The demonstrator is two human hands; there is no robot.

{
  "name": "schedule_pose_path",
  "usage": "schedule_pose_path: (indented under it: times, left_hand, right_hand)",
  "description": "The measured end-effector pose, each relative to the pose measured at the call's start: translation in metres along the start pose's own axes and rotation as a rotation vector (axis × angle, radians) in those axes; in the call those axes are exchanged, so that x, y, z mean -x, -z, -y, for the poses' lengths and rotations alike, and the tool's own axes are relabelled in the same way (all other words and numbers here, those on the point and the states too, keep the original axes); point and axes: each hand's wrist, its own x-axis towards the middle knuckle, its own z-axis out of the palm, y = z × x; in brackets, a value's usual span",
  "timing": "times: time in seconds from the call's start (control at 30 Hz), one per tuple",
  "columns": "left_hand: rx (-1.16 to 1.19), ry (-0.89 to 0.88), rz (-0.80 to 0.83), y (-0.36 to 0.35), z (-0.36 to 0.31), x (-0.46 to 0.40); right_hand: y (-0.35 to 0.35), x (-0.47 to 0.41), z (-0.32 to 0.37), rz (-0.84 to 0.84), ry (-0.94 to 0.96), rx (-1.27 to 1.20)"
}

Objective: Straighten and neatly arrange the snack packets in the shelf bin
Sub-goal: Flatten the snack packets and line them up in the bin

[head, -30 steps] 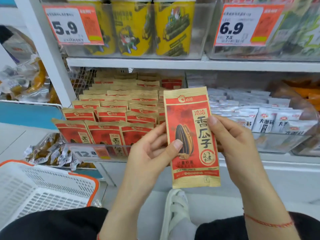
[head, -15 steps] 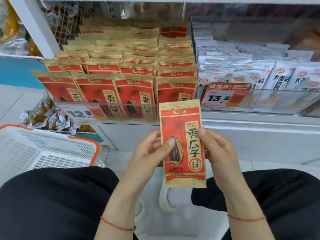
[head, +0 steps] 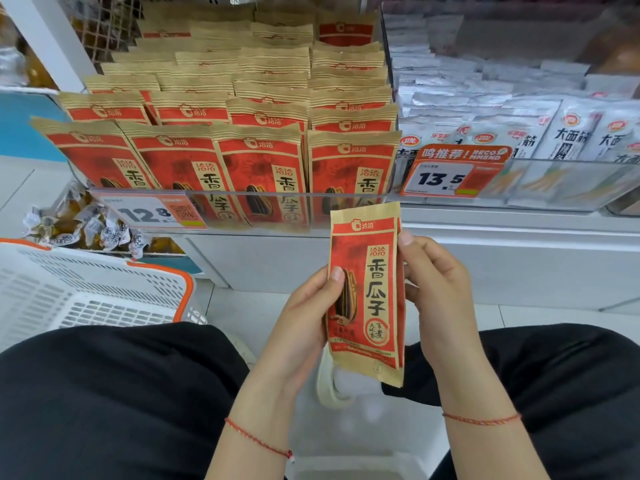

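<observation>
I hold one red and tan sunflower seed packet upright in front of my knees, below the shelf. My left hand grips its left edge with the thumb on the front. My right hand grips its right edge, and the packet looks squeezed narrower between them. The clear shelf bin above holds several rows of the same packets, standing upright; the leftmost front packets lean to the left.
A second clear bin of white packets sits to the right, with a 13.5 price tag. A white basket with an orange rim stands at my lower left. Small wrapped snacks lie on the lower shelf. My black-clad knees fill the bottom.
The view has tilted down, so the shelf bin sits higher in frame. The packet has come down to my lap and now looks narrower, pressed between both hands.
</observation>
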Motion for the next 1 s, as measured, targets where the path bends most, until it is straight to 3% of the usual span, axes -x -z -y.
schedule_pose_path:
  times: [0.33,1.0]
  left_hand:
    - [0.069,0.174,-0.126,-0.019,0.018,-0.009]
    - [-0.06,0.147,-0.101,-0.018,0.026,-0.011]
  right_hand:
    - [-0.003,-0.001,-0.005,0.017,0.121,0.197]
    - [-0.003,0.003,-0.008,0.002,0.214,0.313]
